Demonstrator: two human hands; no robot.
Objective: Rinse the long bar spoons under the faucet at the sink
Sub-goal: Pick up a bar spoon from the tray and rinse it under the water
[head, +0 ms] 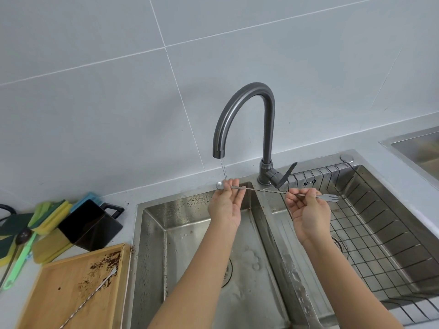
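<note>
A long twisted bar spoon [266, 189] is held level over the steel sink [152, 233], with its bowl at the left and a small fork end at the right. My left hand [225, 205] pinches it near the bowl, right under the thin stream from the dark grey faucet [244, 115]. My right hand [308, 214] grips the shaft near the fork end, over the right basin. A second bar spoon [95, 293] lies slantwise on the wooden tray [54, 293] at the lower left.
The tray carries brown coffee grounds. Behind it stand a black container [88, 224], yellow-green sponges [47, 217] and a green-handled brush [19, 262]. A wire rack [380, 233] fills the right basin. The faucet lever [285, 174] points forward. Another steel basin [418, 148] sits far right.
</note>
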